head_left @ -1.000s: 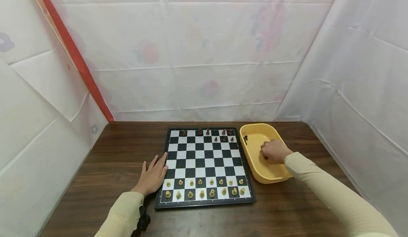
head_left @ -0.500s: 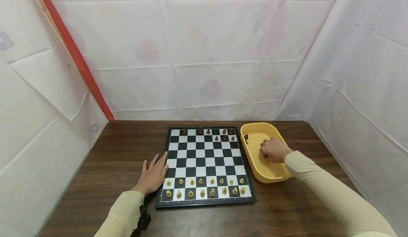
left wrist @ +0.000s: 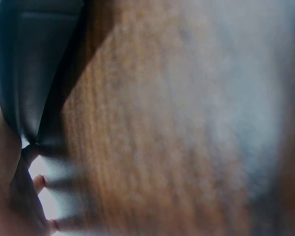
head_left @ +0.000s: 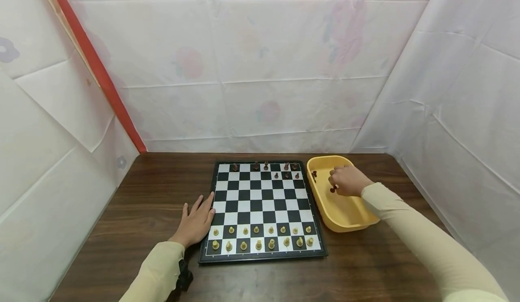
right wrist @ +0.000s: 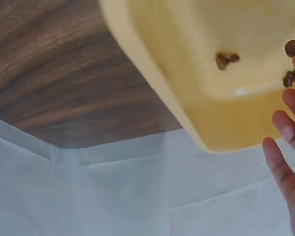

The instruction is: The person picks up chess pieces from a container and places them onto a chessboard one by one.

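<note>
A black-and-white chessboard (head_left: 260, 202) lies on the dark wooden table (head_left: 154, 189). Light pieces (head_left: 258, 238) fill its two near rows, and several dark pieces (head_left: 280, 171) stand at the far right. My right hand (head_left: 346, 180) hovers over the yellow tray (head_left: 349, 224) and pinches a dark chess piece (head_left: 333, 189) that hangs below its fingertips. One more dark piece (right wrist: 227, 59) lies on the tray's floor. My left hand (head_left: 197, 222) rests flat on the table against the board's left edge, fingers straight.
The tray (right wrist: 152, 64) stands right of the board, close to the table's far right corner. White sheeting walls in the table on the left, back and right. Bare wood shows left of the board and along the near edge (head_left: 365, 266).
My right hand has risen from the tray's floor and moved toward the far end, bringing a dark piece up with it. The left hand has stayed put.
</note>
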